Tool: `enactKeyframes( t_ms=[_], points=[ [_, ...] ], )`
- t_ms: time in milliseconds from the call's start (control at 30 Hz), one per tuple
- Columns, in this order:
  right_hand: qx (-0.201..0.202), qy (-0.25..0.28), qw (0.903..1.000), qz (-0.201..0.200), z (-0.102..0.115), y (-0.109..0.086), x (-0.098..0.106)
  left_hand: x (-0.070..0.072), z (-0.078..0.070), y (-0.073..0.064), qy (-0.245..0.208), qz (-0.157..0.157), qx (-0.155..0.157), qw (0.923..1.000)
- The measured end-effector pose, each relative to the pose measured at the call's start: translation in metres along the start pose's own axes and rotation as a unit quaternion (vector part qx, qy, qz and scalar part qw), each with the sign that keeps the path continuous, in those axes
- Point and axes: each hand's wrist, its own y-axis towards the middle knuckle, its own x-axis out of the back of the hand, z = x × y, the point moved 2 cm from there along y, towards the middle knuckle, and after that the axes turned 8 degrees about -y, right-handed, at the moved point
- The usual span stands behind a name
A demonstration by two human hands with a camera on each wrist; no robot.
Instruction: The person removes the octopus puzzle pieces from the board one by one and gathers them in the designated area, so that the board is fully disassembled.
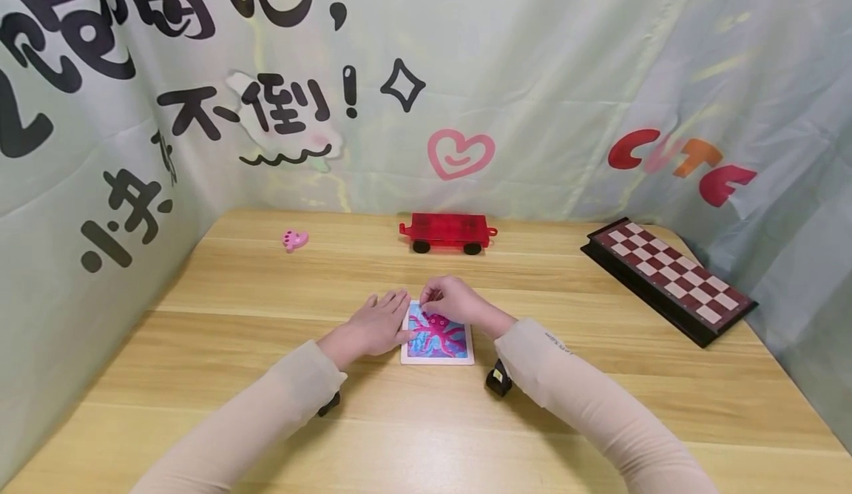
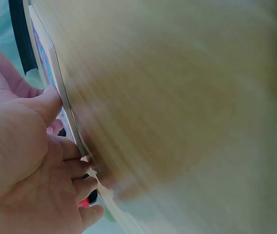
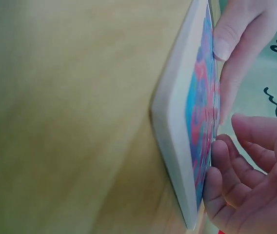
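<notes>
1. While the left hand point(image 1: 379, 327) lies palm down with its fingers loosely stretched out, its thumb rests on the near-left rim of the flat, pale-rimmed panel printed with a pink octopus on blue point(image 1: 444, 346), probably to keep that panel from sliding
2. Directly before the person, the panel lies flat on the light wood-grained surface point(image 1: 413, 435), within easy reach of both arms, which seems to be why it sits there
3. Over the panel's far part, the right hand point(image 1: 455, 303) bends its fingers down to the picture, a pose that looks suited to fine fingertip work; I cannot tell whether finger and thumb grip anything, since the head view shows mostly the back of the hand and the right wrist view hides the fingertips' far side
4. Beyond the panel stands a translucent red plastic wagon with black wheels point(image 1: 449, 229); beyond and to its left lies a small pink paw-shaped piece point(image 1: 296, 239); well to its right is a brown-and-white chequered box with black sides point(image 1: 672, 279), all apparently set aside to leave working room
5. Across the panel's picture run fine lines in the right wrist view, too oblique to show whether they are joints; the left wrist view catches it nearly edge-on, and both pale beige sleeves point(image 1: 586, 405) are cut off by the head view's lower border
</notes>
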Motion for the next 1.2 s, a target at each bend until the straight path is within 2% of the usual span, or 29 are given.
enactKeyframes(
  t_ms=[133,333,433,533,700,933,1067,1200],
  points=[
    [-0.005,-0.018,0.9998,-0.002,0.001,0.000,-0.001,0.000,0.000,0.000,-0.002,0.001,0.001,1.0000],
    [-0.023,-0.070,0.9972,0.017,0.002,0.003,-0.003,-0.001,0.001,0.000,-0.002,0.002,0.002,1.0000],
    [-0.019,-0.085,0.9960,0.016,0.003,0.003,-0.004,0.000,0.001,0.000,-0.001,0.001,0.001,1.0000],
    [-0.014,-0.089,0.9958,0.014,0.003,0.003,-0.003,0.000,0.001,0.000,0.000,0.001,0.003,1.0000],
    [-0.019,-0.059,0.9980,0.014,-0.003,0.000,0.007,0.000,0.000,0.001,-0.001,0.003,0.003,1.0000],
    [-0.012,-0.019,0.9993,-0.029,-0.032,-0.014,0.040,-0.001,0.001,0.002,-0.007,-0.002,-0.003,1.0000],
    [-0.011,-0.037,0.9982,-0.046,-0.055,-0.021,0.053,-0.001,0.001,0.002,-0.005,-0.003,-0.005,1.0000],
    [-0.021,-0.066,0.9966,-0.045,-0.075,-0.026,0.060,0.000,0.000,0.001,-0.009,-0.004,-0.009,0.9999]
  ],
)
